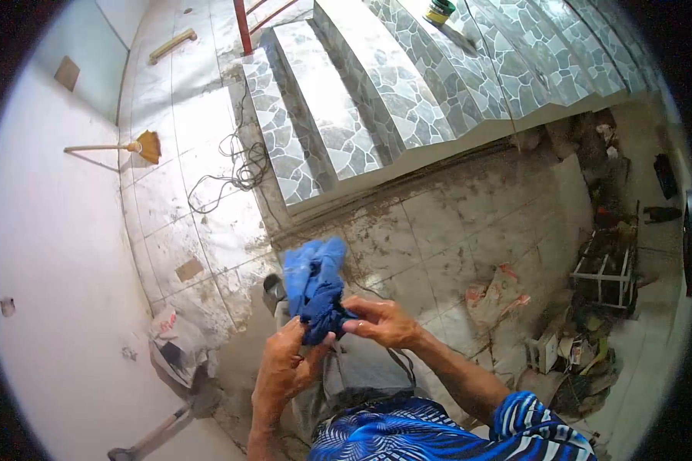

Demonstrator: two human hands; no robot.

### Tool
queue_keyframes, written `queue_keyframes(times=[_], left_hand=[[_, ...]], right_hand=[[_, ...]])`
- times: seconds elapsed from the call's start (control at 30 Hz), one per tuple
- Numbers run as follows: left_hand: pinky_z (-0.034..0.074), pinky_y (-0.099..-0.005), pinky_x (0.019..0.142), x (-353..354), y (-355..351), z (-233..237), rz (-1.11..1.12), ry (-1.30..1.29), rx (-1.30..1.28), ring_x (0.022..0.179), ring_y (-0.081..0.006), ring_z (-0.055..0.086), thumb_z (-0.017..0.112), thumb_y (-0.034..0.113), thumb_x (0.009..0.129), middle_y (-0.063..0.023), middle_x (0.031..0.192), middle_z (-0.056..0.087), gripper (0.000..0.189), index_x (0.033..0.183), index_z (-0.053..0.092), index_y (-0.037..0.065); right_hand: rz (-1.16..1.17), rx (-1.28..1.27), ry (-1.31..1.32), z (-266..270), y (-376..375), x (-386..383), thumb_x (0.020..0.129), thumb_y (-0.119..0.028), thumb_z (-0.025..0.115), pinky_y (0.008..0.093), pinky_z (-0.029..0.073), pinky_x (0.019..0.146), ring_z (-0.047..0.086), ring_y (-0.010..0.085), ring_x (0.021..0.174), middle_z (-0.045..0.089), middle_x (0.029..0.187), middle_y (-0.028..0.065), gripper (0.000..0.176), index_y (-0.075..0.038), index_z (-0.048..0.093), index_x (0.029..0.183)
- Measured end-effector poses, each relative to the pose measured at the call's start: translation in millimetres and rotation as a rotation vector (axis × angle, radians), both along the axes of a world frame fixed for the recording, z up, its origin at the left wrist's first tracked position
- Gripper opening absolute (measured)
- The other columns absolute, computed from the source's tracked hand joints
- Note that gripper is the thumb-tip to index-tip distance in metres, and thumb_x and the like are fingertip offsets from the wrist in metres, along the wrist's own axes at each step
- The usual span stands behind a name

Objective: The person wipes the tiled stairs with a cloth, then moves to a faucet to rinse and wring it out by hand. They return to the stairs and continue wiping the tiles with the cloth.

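Observation:
A crumpled blue cloth (315, 280) is bunched up in front of my body, its upper end slightly blurred. My left hand (287, 361) grips the lower left edge of the cloth, fingers closed. From the right, my right hand (384, 323) pinches the darker, wet-looking lower part between thumb and fingers. Both hands are above my grey trousers (365, 369). Just left of the cloth, a dark rounded object (273, 286) shows low down, partly hidden.
Stone-patterned steps (400, 100) rise ahead, with a green-and-yellow can (440, 11) on them. A tangled cable (242, 173) lies on the dirty tiled floor. A broom (142, 147) leans left; a shovel (150, 438) and sack (181, 349) are nearby. Clutter surrounds a metal frame (603, 269) at right.

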State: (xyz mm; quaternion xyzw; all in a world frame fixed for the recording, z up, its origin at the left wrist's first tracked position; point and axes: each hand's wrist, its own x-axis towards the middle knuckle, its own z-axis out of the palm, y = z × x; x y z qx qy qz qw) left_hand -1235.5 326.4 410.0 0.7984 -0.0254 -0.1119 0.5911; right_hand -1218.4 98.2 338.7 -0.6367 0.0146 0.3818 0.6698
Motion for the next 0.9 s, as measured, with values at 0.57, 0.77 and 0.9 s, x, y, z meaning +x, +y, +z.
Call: queue_keyframes(times=[0.57,0.77,0.9], left_hand=[[0.054,-0.0344,0.083,201.1,150.2,1.7,-0.248,0.107,-0.166,0.099,-0.0246,0.07,0.075,0.01,0.089,-0.0188,0.117,0.069,0.05,0.134,0.055,0.003],[0.053,-0.0268,0.081,246.6,185.6,19.6,-0.146,0.299,-0.48,0.095,-0.0132,0.065,0.077,0.011,0.09,-0.0071,0.113,0.068,0.048,0.131,0.053,0.001],[0.048,-0.0231,0.081,269.5,211.3,19.1,0.177,0.155,-0.6,0.091,-0.0078,0.058,0.072,0.004,0.092,-0.0013,0.102,0.063,0.029,0.116,0.056,0.004]], right_hand=[[-0.767,-0.145,-0.523,92.9,146.9,157.5,0.102,-0.014,0.061,0.0224,0.045,0.07,0.053,0.0053,0.077,0.061,0.083,-0.0025,0.014,-0.002,0.067,0.105],[-0.628,-0.207,-0.67,104.4,201.2,208.1,0.102,-0.013,0.06,0.0244,0.044,0.063,0.053,0.0068,0.069,0.059,0.077,0.0024,0.013,-0.002,0.066,0.105],[-0.566,-0.163,-0.744,105.5,228.0,245.3,0.1,-0.01,0.062,0.0275,0.042,0.055,0.053,0.0086,0.062,0.059,0.075,0.0043,0.011,-0.001,0.065,0.105]])
